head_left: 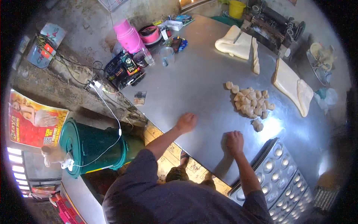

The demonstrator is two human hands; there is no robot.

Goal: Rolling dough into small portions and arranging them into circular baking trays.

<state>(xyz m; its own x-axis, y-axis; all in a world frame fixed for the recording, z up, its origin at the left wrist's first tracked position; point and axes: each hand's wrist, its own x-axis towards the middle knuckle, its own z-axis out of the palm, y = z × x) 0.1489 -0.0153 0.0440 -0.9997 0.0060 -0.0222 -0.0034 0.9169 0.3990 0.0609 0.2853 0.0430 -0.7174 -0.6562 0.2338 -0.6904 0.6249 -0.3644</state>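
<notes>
Both arms reach over a metal-topped table [179, 89]. My left hand [186, 123] rests near its front edge, fingers curled down. Farther right, my right hand [235, 142] is likewise curled against the metal. Whatever lies under either palm is hidden. Beyond the right hand is a pile of small pale dough pieces [250, 102], with a couple of dough lumps [257, 125] apart on its near side. Right beside my right forearm sit dark-edged baking trays with round cups [269, 164], many of them holding small dough balls [278, 152].
Folded dough slabs [240, 46] [292, 87] and a twisted dough strip [256, 56] lie toward the far right. A pink jug [128, 37], a clear cup [166, 56] and a black device [121, 69] crowd the far left. A green lidded bin [95, 145] stands left of the table.
</notes>
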